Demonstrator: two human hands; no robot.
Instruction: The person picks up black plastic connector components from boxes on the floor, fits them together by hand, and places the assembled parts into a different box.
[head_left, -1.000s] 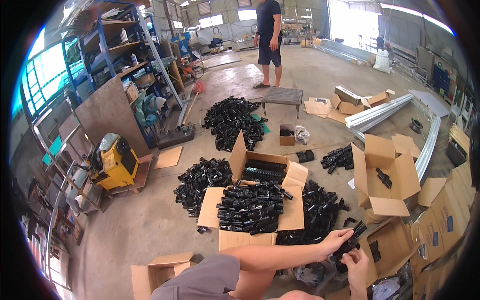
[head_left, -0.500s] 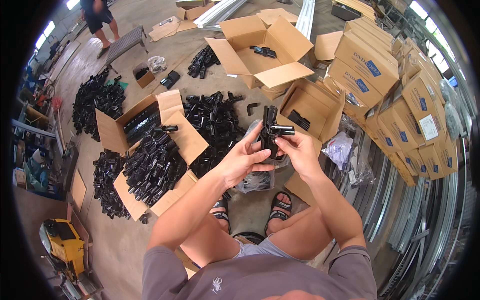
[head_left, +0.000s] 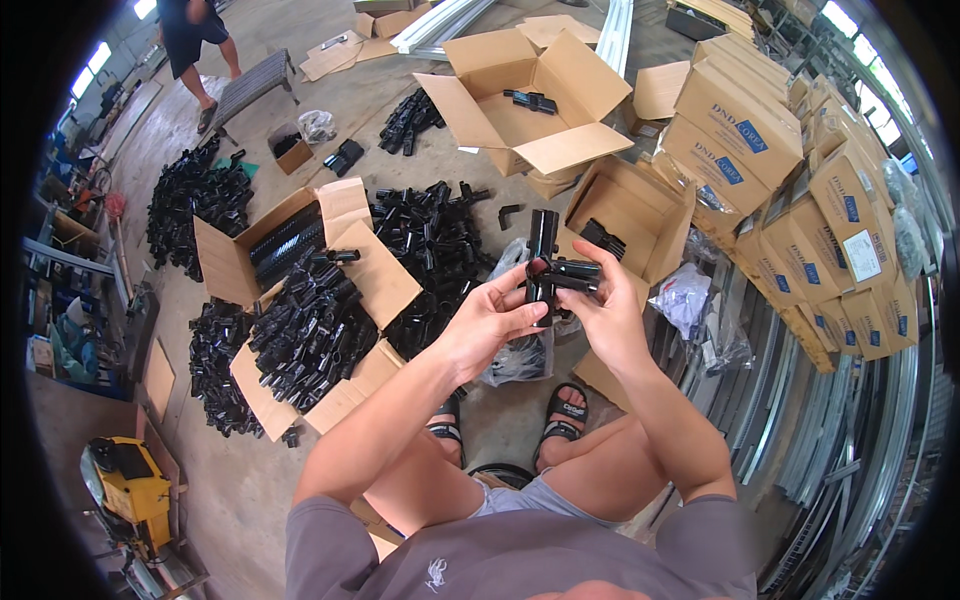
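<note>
Between both hands I hold a glossy black pipe connector (head_left: 543,240), its tube upright and a side branch pointing right. My left hand (head_left: 488,328) grips its lower left part, thumb in front. My right hand (head_left: 612,312) closes on the side branch, with the thumb underneath and fingers along the top. Beneath the hands lies a clear plastic bag (head_left: 520,360) with dark contents, partly hidden. Left of the hands spreads a pile of black connectors (head_left: 425,240). Past the right hand, an open cardboard box (head_left: 650,215) holds several black connectors (head_left: 603,238).
A larger open box (head_left: 480,120) stands ahead with black pieces inside. To the left, another box (head_left: 225,262) is heaped with connectors. Stacked closed cartons (head_left: 735,130) and metal profiles (head_left: 790,430) line the right. A person (head_left: 195,50) stands by a low bench (head_left: 250,90).
The connector has turned in my hands, so its upright tube and side branch show more plainly. My right fingers have shifted up over the branch. The distant person's leg has moved slightly.
</note>
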